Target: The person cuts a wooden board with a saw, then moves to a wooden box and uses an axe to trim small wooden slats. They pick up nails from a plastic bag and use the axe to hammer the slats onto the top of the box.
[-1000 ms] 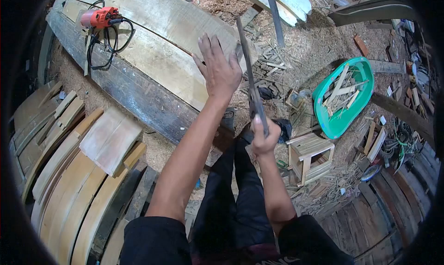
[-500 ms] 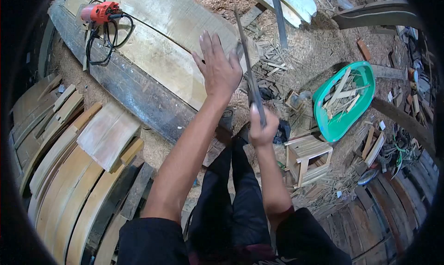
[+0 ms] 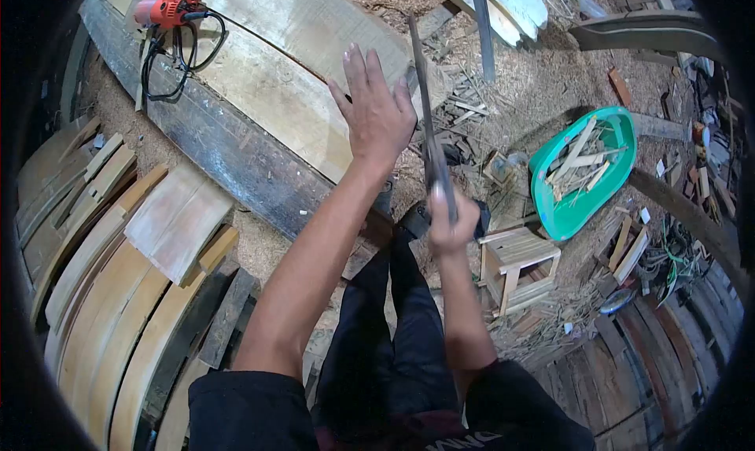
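My left hand [image 3: 377, 121] lies flat with its fingers spread on a wide pale wooden board [image 3: 314, 97], near the board's right end. In my right hand [image 3: 454, 221] is the handle end of what looks like a handsaw [image 3: 425, 97], its long dark blade seen nearly edge-on. That blade runs up and away from me, beside the board's end and just right of my left hand. The handle is mostly hidden by my fingers, which are slightly blurred.
A red corded power tool [image 3: 174, 9] rests on the boards at upper left. A green tub [image 3: 583, 207] holds wood scraps. Nearby stands a small wooden stool [image 3: 519, 254]. Curved planks [image 3: 118, 325] fill the lower left. Shavings and offcuts cover the ground.
The view has shifted slightly. My right hand and the saw have moved a little, with blur on the hand. My left hand stays flat on the board.
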